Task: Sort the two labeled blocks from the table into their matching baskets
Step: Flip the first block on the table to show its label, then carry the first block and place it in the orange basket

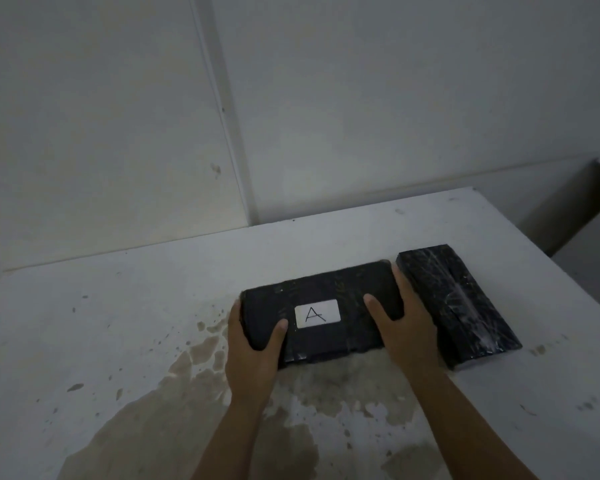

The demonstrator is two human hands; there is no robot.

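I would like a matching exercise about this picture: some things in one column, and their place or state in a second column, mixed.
Things:
1. block marked A
2. second block
3. left hand
4. stain

Places or states:
a. on the table, brownish
b. grips the marked block's left end
c. held at both ends
d. lies untouched at the right, no label visible

Pairs: 1-c, 2-d, 3-b, 4-a

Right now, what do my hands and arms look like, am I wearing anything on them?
Both hands, left and right, are bare: no gloves, rings, watch or bands visible. Both forearms are uncovered as far as the bottom edge of the picture, with no sleeves in view. Fingernails look short and unpainted.
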